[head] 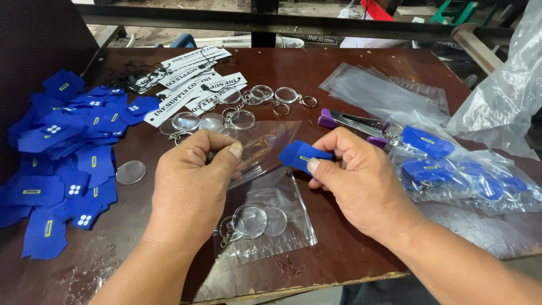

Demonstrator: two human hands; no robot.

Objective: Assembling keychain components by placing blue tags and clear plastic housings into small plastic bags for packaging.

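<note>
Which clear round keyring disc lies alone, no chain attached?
The clear round disc lying on the brown table left of the left hand, beside the blue fabric pieces. The others carry chains and rings.

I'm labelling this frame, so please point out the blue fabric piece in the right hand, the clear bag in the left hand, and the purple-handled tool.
blue fabric piece (pixel 299 154), head view, its flat face.
clear bag (pixel 265 148), head view, upper panel.
purple-handled tool (pixel 353 120), head view, metal middle.

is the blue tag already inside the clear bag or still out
Still out. The right hand pinches the blue tag beside the clear bag, which the left hand holds.
</note>
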